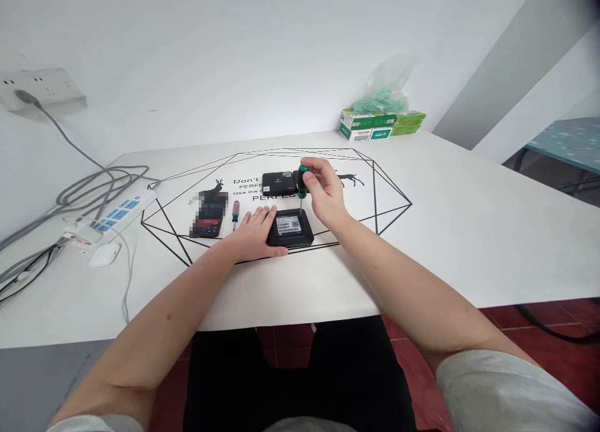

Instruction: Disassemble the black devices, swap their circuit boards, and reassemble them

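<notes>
Screw work, I'd judge: my right hand [329,197] pinches the screwdriver [302,189] at the black case [291,226]'s far right; left hand [254,234], spread open, braces. Needs steady pressure.

- A power strip [122,212] is lying toward the table's [469,232] left edge.
- Green-and-white boxes [368,122] are standing by its far edge.
- A plastic bag [385,89] is resting on them.

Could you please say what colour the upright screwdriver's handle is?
The handle is black and green, clearest in the head view.

phone [209,222] pixelated, device label [288,224] illegibly small
</notes>
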Available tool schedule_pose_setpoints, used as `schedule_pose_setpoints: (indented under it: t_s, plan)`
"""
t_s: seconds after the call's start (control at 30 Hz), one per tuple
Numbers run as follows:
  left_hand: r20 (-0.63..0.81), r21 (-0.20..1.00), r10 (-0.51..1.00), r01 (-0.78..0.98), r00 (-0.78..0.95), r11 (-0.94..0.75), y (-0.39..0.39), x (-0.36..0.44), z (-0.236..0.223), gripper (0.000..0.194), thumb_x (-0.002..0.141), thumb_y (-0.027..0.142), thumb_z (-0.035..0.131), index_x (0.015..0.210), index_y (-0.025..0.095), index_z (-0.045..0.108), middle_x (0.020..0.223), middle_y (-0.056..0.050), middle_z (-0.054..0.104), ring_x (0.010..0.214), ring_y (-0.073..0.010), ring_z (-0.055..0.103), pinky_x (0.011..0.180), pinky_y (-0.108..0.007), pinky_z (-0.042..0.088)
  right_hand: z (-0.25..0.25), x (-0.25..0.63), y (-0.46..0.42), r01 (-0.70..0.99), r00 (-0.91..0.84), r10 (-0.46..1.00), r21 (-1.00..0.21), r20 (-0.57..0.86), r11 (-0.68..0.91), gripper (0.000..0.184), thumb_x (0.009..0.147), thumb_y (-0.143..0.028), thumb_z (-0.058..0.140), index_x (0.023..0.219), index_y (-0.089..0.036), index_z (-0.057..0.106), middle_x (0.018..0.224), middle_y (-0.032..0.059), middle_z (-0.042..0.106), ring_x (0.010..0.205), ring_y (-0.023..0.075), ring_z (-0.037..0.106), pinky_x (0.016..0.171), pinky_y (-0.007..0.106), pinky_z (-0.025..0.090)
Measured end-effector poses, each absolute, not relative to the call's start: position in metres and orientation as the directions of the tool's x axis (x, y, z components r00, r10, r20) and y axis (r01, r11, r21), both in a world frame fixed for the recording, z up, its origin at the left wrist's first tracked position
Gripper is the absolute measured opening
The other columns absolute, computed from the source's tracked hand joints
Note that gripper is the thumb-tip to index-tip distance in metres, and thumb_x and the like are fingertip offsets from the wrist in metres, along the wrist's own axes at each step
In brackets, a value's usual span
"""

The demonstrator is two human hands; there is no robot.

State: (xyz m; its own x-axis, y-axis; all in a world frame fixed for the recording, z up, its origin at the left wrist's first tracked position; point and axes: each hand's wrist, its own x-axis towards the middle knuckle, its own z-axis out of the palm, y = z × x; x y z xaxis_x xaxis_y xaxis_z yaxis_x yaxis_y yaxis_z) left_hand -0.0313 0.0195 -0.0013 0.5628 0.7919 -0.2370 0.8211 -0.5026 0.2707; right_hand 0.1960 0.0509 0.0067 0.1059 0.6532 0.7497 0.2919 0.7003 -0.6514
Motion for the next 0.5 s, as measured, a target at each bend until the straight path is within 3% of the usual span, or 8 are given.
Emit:
schedule_pose_setpoints:
  t_s: [0.13,0.3,0.4,0.5]
  plan:
    - [-0.242,0.263,0.797,0.828,0.553,-0.495,0.0183,-0.031,-0.0007,0.129,0.086,0.085,0.055,0.175,0.012,-0.005,0.183,-0.019,0.0,0.17,-0.0366,-0.003,0.137,-0.053,0.005,0.0009,0.1934,0.0552,0.097,0.1,0.707,-0.714,0.7,0.693,0.031,0.107,-0.057,0.051,0.126,-0.033,0.06,0.129,0.0046,0.07,0.101,0.021,0.071,0.092,0.044,0.06]
    - [-0.225,0.271,0.796,0.821,0.561,-0.502,0.019,-0.0315,-0.0025,0.129,0.086,0.085,0.054,0.175,0.012,-0.004,0.183,-0.019,0.001,0.169,-0.0383,-0.001,0.137,-0.056,0.006,0.0008,0.1933,0.0554,0.317,0.169,0.608,-0.627,0.775,0.711,0.041,0.092,-0.061,0.075,0.117,-0.03,0.063,0.112,0.0042,0.067,0.097,0.0219,0.064,0.09,0.044,0.058]
    - [-0.223,0.284,0.792,0.815,0.568,-0.505,0.0196,-0.0318,-0.0031,0.129,0.085,0.085,0.055,0.175,0.013,-0.005,0.183,-0.02,0.001,0.169,-0.0393,-0.001,0.137,-0.058,0.006,0.0023,0.1928,0.0525,0.301,0.179,0.602,-0.626,0.778,0.719,0.038,0.1,-0.063,0.062,0.118,-0.03,0.065,0.115,0.0056,0.067,0.103,0.023,0.065,0.094,0.046,0.058]
    - [-0.222,0.29,0.791,0.813,0.57,-0.505,0.02,-0.032,-0.0037,0.13,0.085,0.086,0.055,0.175,0.013,-0.006,0.182,-0.02,0.001,0.169,-0.0395,-0.002,0.136,-0.059,0.006,0.0018,0.1914,0.0516,0.152,0.137,0.67,-0.684,0.729,0.713,0.037,0.108,-0.061,0.046,0.124,-0.031,0.062,0.124,0.0063,0.07,0.106,0.0226,0.07,0.099,0.049,0.059]
